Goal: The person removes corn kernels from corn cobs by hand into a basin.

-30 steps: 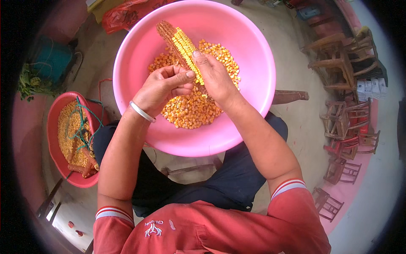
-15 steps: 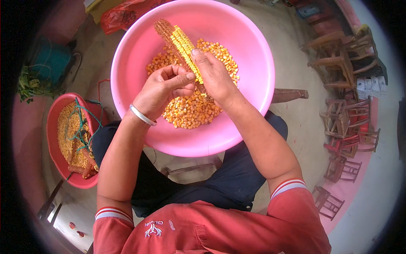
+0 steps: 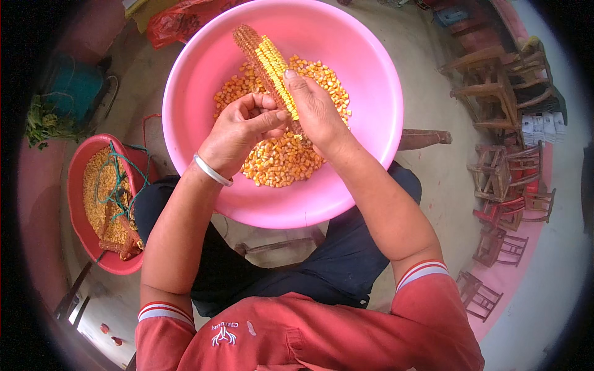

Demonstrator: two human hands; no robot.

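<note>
Corncob (image 3: 267, 72) sits clasped in right hand (image 3: 315, 112); left hand (image 3: 244, 128), partly open, touches its kernels (image 3: 277, 74).

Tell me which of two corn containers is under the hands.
The pink basin; above it are the left hand and right hand, with a cob. The red tub stands apart, to their left.

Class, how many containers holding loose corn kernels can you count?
2: the pink basin at the centre and the red tub at the left. Others may be hidden.
</note>
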